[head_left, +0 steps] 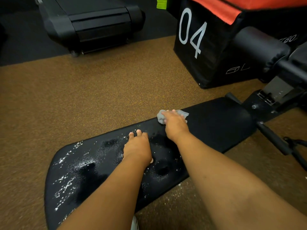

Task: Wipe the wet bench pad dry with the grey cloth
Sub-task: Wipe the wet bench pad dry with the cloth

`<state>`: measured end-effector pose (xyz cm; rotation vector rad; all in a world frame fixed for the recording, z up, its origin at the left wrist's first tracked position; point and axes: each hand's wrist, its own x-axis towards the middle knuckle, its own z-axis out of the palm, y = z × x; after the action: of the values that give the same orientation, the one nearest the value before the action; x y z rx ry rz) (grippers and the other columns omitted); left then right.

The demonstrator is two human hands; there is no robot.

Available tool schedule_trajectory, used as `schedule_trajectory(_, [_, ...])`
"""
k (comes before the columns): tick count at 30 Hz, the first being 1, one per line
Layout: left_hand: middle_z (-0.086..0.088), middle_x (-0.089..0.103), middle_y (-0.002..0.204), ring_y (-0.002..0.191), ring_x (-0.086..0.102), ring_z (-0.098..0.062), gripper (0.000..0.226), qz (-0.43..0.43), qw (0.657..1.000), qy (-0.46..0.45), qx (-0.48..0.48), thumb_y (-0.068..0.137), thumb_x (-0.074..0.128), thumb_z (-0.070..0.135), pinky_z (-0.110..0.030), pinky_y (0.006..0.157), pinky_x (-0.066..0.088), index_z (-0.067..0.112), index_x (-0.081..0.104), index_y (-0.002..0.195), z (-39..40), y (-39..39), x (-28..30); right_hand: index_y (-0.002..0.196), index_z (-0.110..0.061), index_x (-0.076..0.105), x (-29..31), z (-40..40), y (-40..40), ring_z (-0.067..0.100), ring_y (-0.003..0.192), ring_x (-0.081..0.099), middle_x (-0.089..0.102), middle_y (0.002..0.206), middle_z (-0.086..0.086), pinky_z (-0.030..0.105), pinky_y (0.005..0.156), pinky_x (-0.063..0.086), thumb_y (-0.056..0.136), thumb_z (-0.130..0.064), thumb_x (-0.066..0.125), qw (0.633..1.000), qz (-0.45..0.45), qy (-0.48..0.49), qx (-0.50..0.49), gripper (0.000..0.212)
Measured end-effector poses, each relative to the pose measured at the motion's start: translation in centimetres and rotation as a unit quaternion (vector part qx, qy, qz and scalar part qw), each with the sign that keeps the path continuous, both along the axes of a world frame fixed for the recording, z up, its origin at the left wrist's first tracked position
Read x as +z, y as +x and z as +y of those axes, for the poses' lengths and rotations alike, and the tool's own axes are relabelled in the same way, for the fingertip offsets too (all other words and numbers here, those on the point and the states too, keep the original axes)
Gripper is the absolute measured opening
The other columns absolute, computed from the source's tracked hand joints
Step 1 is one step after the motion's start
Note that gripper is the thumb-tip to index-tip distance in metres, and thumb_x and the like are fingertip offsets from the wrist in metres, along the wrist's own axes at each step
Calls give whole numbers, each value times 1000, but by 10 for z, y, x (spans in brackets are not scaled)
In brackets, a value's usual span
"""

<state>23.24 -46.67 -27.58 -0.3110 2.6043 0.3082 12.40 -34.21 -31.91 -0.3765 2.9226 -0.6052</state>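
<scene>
A long black bench pad (219, 123) runs from the lower left to the right. Water droplets glisten over its near left half; the far right part looks dull. The crumpled grey cloth (160, 117) lies on the pad's far edge, pressed down under my right hand (174, 123), whose fingers grip it. My left hand (137, 146) rests flat on the wet pad just left of it, fingers spread, holding nothing.
Brown speckled floor (83, 97) surrounds the bench. A black box marked 04 with an orange top (199, 52) stands at the back right, beside the bench's roller pad and frame (265, 97). A black treadmill end (93, 25) sits at the back left.
</scene>
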Motion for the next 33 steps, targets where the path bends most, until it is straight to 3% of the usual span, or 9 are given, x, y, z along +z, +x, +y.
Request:
schedule_trajectory(3, [-4, 2, 159, 146, 1, -30, 95, -6, 1000, 2, 3, 72, 80, 25, -48, 104, 37, 14, 20, 146, 0, -1, 0, 138, -22, 43, 3, -15, 24, 21, 144, 17, 32, 152, 3, 37, 115, 8, 95, -2, 41, 997, -6, -51, 52, 48])
schedule_trajectory(7, [-3, 2, 159, 146, 2, -28, 93, -5, 1000, 5, 4, 73, 79, 25, -45, 104, 37, 14, 21, 145, -1, 0, 1, 122, -17, 63, -5, 38, 40, 21, 136, 37, 51, 139, 6, 35, 114, 23, 93, -2, 49, 979, -18, -126, 158, 35])
schedule_trajectory(10, [-4, 1, 159, 146, 1, -29, 95, -6, 1000, 2, -1, 74, 78, 26, -45, 104, 38, 13, 19, 146, -1, 1, 3, 129, -24, 56, -6, 57, 32, 23, 140, 29, 45, 144, 0, 41, 116, 18, 94, -2, 45, 995, -9, -98, 22, 43])
schedule_trajectory(12, [-4, 2, 159, 146, 2, -30, 96, -10, 1000, -5, -8, 74, 79, 27, -45, 102, 39, 12, 18, 146, 0, 1, 5, 136, -25, 47, 2, 38, 39, 21, 143, 21, 37, 150, 0, 35, 116, 10, 94, -1, 42, 996, 11, -64, -56, 49])
schedule_trajectory(18, [-3, 5, 159, 146, 6, -28, 93, -8, 1000, -7, -11, 73, 79, 30, -44, 103, 38, 14, 23, 144, -1, 1, 8, 113, -23, 69, -11, 51, 93, 12, 130, 44, 60, 130, -1, 35, 113, 24, 84, 5, 54, 975, 9, -142, 171, 42])
schedule_trajectory(20, [-2, 3, 159, 146, 4, -27, 94, -8, 1000, -6, -11, 73, 79, 31, -45, 102, 40, 15, 21, 146, -2, 2, 8, 108, -23, 71, -17, 81, 87, 14, 126, 49, 64, 123, -3, 42, 110, 32, 77, 12, 56, 979, 39, -140, 141, 49])
schedule_trajectory(25, [-5, 3, 159, 146, 5, -30, 97, -17, 1000, -18, -11, 74, 79, 29, -45, 102, 40, 13, 17, 147, 1, 1, 10, 124, -18, 61, -7, 55, 83, 23, 138, 34, 53, 137, 5, 37, 115, 19, 83, 8, 48, 992, 38, -109, -48, 50])
schedule_trajectory(30, [-8, 7, 159, 145, 8, -31, 97, -17, 999, -23, -18, 74, 78, 31, -44, 105, 36, 12, 16, 147, 2, 0, 13, 106, -26, 71, -13, 71, 114, 9, 123, 50, 65, 122, -3, 30, 110, 29, 83, 3, 57, 978, 36, -184, 91, 39])
schedule_trajectory(33, [-7, 6, 159, 145, 7, -31, 98, -17, 999, -22, -17, 74, 78, 32, -46, 104, 39, 12, 16, 147, 1, 1, 12, 104, -25, 72, -18, 104, 101, 14, 121, 54, 67, 118, -3, 31, 108, 33, 77, 13, 57, 984, 69, -152, 63, 49])
